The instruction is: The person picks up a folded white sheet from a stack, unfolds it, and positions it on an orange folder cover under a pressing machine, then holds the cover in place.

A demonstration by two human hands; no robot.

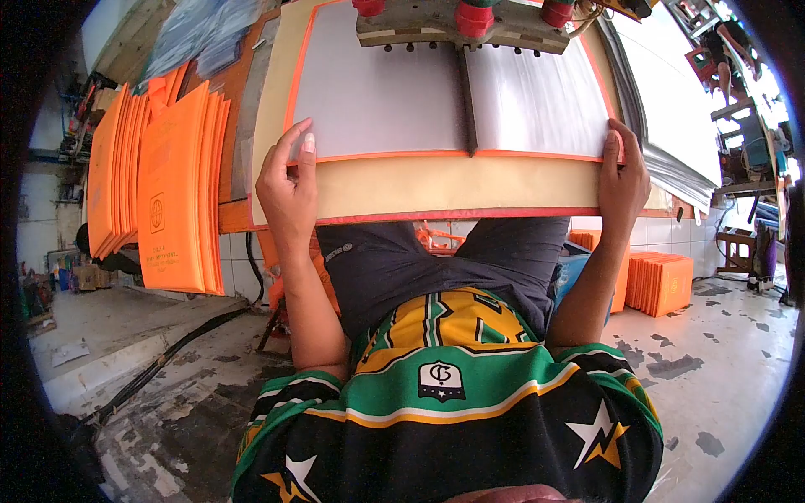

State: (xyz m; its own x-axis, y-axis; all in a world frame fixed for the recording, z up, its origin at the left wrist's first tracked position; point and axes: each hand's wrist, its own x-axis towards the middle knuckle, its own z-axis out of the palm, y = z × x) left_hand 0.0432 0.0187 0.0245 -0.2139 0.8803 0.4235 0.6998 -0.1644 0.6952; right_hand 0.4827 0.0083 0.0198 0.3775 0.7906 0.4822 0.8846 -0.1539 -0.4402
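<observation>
An orange folder [386, 101] lies spread out flat, with whitish plastic sheets inside its orange border. It rests on a cream board [436, 186] with a red front edge. My left hand [288, 180] grips the folder's near left corner, thumb on top. At the near right corner, my right hand [624, 172] is closed around the edge, its fingers partly hidden. Across the folder's middle runs a thin dark bar [467, 105]. Above its far part hangs a metal machine head [402, 32] with red fittings, hiding some of the folder.
Stacks of orange folders [180, 193] stand at the left edge of the table. Clear plastic sheets [201, 33] lie at the back left. On the right is a pile of white sheets [671, 109]. More orange folders [658, 282] sit on the floor. A black cable [168, 356] crosses the floor.
</observation>
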